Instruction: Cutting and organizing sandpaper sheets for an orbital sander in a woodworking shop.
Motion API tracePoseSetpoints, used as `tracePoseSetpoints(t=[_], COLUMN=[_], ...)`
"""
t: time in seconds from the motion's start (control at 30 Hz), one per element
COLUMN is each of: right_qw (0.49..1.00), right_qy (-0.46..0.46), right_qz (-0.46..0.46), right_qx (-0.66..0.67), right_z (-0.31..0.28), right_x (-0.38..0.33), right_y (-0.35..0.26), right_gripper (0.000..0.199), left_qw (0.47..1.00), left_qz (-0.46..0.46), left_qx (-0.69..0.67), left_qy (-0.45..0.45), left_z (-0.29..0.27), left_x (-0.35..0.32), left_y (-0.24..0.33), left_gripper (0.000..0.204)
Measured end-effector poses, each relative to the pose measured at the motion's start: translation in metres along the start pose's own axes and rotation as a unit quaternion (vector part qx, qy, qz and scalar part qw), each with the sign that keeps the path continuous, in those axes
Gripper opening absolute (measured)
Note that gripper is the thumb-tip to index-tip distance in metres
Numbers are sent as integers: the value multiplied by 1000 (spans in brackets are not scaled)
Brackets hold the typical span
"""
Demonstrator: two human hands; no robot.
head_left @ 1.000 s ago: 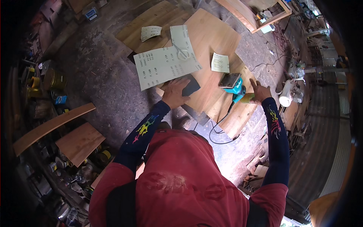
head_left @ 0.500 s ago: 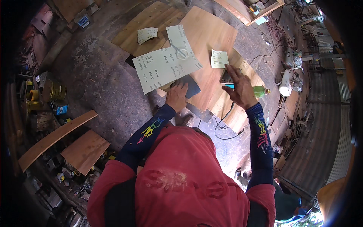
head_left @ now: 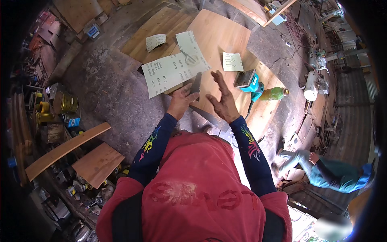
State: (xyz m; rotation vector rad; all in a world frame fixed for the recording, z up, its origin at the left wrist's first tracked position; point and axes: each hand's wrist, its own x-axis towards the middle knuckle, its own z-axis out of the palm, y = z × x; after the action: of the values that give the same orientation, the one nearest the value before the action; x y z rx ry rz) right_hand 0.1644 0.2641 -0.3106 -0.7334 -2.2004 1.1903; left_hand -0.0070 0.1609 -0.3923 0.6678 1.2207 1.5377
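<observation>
My left hand (head_left: 181,100) grips a small dark piece of sandpaper (head_left: 196,83), which stands tilted up between thumb and fingers. My right hand (head_left: 224,101) is open beside it, fingers spread, touching nothing that I can see. Beyond the left hand lies a large sandpaper sheet (head_left: 163,76), its pale printed back facing up. Scissors (head_left: 190,59) rest on that sheet. A small sandpaper piece with drawn outlines (head_left: 232,62) lies past my right hand, and another small piece (head_left: 155,42) is at the far left of the board.
Wooden boards (head_left: 217,36) form the work surface. Right of my right hand are a teal power sander (head_left: 254,86) with a cord and a green bottle (head_left: 274,94) on its side. Cans (head_left: 64,102) and planks (head_left: 98,163) stand at left. A person (head_left: 328,171) is at the lower right.
My right hand has moved left, away from the sander, which now shows fully. My left hand has lifted the dark sandpaper piece and turned it upward. The person at right has come into fuller view.
</observation>
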Motion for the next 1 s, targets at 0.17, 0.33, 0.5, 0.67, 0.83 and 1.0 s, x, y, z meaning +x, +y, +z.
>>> tracePoseSetpoints(t=[0.17,0.33,0.5,0.67,0.83,1.0], right_qw=[998,988,951,961,963,951], right_qy=[-64,-91,-64,-49,-20,-45], right_qz=[0,5,54,32,-13,13], right_qx=[-13,124,297,271,270,305], right_z=[12,4,-3,-8,-1,-13], right_x=[2,1,3,5,2,8], right_y=[1,15,-5,-17,-18,-19], right_gripper=[116,125,133,134,128,131], left_qw=[940,917,878,893,928,905], left_qz=[-114,-113,-122,-115,-124,-137], left_qx=[-300,-369,-447,-422,-336,-378], left_qy=[-113,-103,-117,-106,-97,-141], left_z=[12,22,18,25,24,35], left_x=[-14,-22,-30,-29,-22,-22], left_y=[36,56,52,67,78,83], left_gripper=[45,47,47,48,58,61])
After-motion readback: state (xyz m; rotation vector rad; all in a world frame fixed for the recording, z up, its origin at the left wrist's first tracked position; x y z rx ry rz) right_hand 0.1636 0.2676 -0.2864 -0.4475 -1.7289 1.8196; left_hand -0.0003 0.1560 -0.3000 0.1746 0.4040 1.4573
